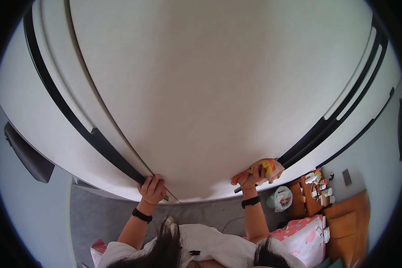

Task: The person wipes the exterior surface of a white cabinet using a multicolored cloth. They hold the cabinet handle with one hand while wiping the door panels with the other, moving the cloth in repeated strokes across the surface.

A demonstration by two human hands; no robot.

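Tall white wardrobe doors (204, 100) fill most of the view in front of me. On the left, my left hand (152, 189) has its fingers curled at the lower part of a long black door handle (110, 152), beside the seam between two doors. My right hand (253, 177) grips a crumpled orange, yellow and pale cloth (269, 169) against the door surface, near the lower end of the black handle strips (301, 147) on the right. The palm sides of both hands are hidden.
Low on the right are a lined waste bin (281, 199), a wooden bedside cabinet (299, 201) crowded with bottles and small items, a wooden headboard (350, 224) and pink patterned bedding (305, 238). A dark bag-like thing (31, 155) is at the far left. The floor (93, 214) is grey.
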